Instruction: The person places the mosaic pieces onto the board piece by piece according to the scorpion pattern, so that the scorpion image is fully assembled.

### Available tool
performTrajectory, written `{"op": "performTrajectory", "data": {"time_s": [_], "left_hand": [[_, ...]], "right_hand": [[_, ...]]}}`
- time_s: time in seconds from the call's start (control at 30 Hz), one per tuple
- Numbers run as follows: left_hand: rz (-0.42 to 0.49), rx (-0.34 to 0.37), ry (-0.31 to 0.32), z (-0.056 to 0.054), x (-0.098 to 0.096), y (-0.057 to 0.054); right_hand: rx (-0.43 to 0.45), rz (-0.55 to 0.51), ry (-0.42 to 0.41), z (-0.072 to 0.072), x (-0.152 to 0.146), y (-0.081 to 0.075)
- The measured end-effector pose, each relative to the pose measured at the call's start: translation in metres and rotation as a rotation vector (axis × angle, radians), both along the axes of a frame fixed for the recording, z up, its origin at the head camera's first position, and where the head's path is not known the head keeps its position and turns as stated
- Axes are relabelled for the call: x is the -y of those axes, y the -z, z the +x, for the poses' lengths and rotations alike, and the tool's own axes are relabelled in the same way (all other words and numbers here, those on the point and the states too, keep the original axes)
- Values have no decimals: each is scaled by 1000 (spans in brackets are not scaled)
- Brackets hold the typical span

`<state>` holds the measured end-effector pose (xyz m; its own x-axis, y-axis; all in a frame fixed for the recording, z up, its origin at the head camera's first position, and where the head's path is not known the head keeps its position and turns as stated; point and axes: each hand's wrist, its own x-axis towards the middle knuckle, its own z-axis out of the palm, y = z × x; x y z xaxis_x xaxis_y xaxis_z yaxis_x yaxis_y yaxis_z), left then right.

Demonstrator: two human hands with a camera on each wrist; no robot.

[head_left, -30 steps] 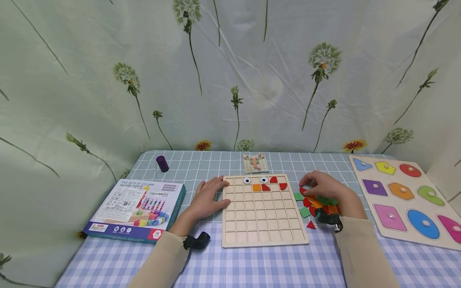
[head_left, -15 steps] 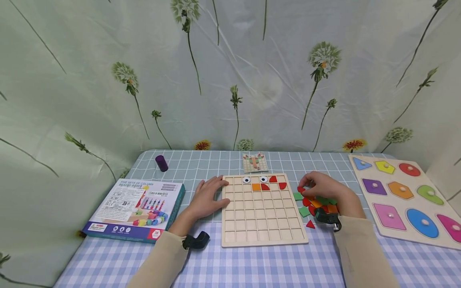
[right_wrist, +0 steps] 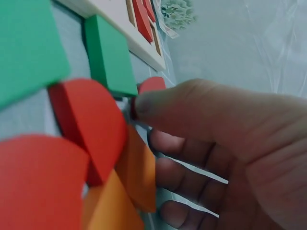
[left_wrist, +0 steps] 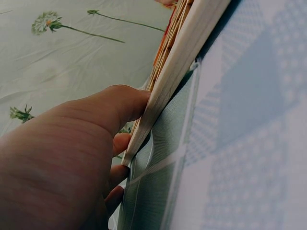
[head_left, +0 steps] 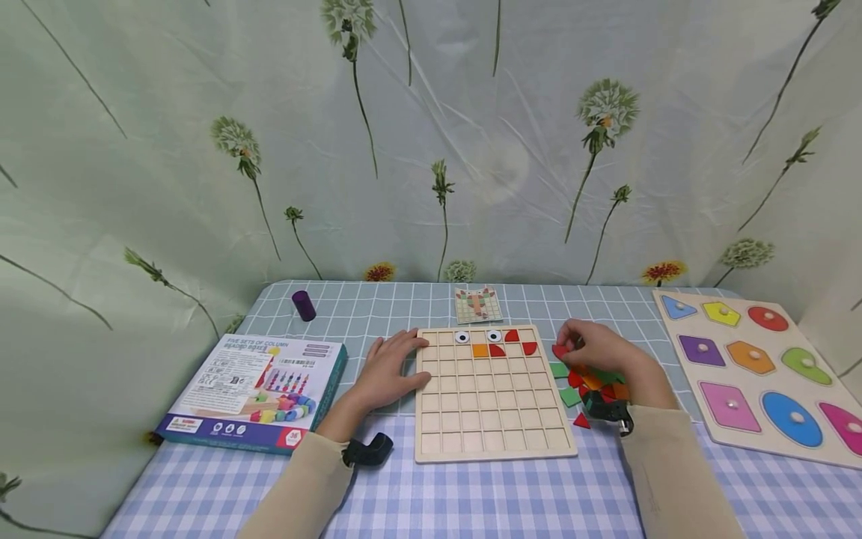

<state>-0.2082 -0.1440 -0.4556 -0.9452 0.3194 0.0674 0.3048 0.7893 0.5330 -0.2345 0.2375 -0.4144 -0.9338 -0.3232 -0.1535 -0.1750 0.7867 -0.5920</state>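
In the head view my left hand (head_left: 390, 370) rests along the left edge of the wooden grid board (head_left: 494, 404), thumb and fingers spread. The left wrist view has its thumb on top of the board's edge (left_wrist: 168, 79) and the fingers against the side. My right hand (head_left: 609, 355) pinches a red quarter-circle piece (head_left: 559, 349) between thumb and fingertips, just right of the board. In the right wrist view the thumb covers most of that red piece (right_wrist: 152, 84). Under the hand lies a pile of red, orange and green pieces, with a green square (right_wrist: 110, 57) nearby.
Two eye pieces (head_left: 494, 337), an orange square (head_left: 480, 350) and several red quarter-circles sit in the board's upper rows. A pattern card (head_left: 478, 305) lies behind it. At left are a toy box (head_left: 252, 393) and purple cylinder (head_left: 304, 305); at right, a knobbed shape puzzle (head_left: 734, 374).
My right hand has shifted slightly left, away from the pile and towards the board, with the red piece between its fingers. The left hand stays at the board's edge.
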Motion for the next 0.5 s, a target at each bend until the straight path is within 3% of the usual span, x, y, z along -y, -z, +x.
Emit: {"op": "performTrajectory", "data": {"time_s": [0.5], "left_hand": [[-1, -7, 8, 0, 1, 0]], "right_hand": [[-82, 27, 120, -7, 18, 3]]}}
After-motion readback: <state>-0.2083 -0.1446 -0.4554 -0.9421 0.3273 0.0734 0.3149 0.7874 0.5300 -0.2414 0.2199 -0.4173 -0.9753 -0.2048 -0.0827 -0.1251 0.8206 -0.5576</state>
